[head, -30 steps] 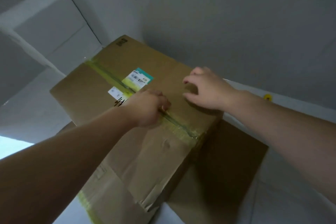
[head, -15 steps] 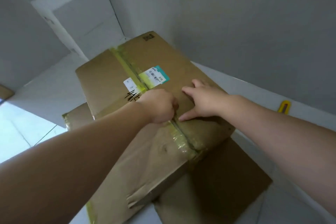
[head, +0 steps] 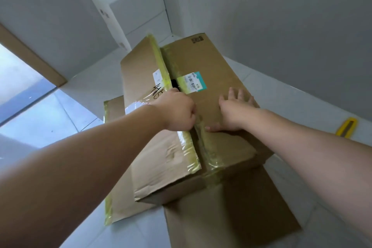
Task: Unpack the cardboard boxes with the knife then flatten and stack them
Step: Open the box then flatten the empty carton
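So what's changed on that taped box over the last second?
The left hand has pulled the left top flap up, opening a dark gap along the taped seam. The right hand, earlier hovering, now presses flat on the right flap. The yellow knife stays on the floor.

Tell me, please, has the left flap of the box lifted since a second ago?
Yes. The left flap has risen off the right flap, which the right hand presses flat; the left hand pulls it up, opening a dark gap along the seam.
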The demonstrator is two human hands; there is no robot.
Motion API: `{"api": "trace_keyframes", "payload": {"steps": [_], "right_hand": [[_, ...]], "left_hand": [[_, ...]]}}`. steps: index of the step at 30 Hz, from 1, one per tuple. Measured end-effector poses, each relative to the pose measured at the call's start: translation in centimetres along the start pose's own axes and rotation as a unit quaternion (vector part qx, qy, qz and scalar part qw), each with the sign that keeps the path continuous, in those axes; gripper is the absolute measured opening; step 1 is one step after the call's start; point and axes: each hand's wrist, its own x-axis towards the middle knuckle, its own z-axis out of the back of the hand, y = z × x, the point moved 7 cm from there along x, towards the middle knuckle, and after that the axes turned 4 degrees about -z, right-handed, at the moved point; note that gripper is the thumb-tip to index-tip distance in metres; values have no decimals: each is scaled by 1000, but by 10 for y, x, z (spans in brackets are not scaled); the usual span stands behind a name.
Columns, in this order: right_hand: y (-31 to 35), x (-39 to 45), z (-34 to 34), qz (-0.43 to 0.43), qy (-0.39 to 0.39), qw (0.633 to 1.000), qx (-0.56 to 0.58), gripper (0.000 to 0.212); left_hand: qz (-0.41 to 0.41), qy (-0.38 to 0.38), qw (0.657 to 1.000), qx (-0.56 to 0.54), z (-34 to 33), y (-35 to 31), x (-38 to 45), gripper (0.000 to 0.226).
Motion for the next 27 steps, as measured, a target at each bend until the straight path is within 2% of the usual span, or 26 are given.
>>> {"api": "trace_keyframes", "payload": {"steps": [5,8,13,17,22,27], "right_hand": [[55,-18,-18,64,-27,997,-40,104],[62,-23,-1,78,-47,994,-57,90],[59,-40,17,121,-83,981,-123,88],[49,-46,16,142,-114,967,-179,68],[72,-54,22,195,-124,951,-208,69],[80,-63,28,191,-124,957,-178,37]], "left_hand": [[55,20,997,41,17,3,-5,31],[91,45,992,67,26,10,-10,27],[128,48,988,77,46,23,-14,20],[119,115,984,62,45,10,-11,17],[118,143,980,69,33,3,-15,18],[97,147,982,70,22,3,-18,17]]}}
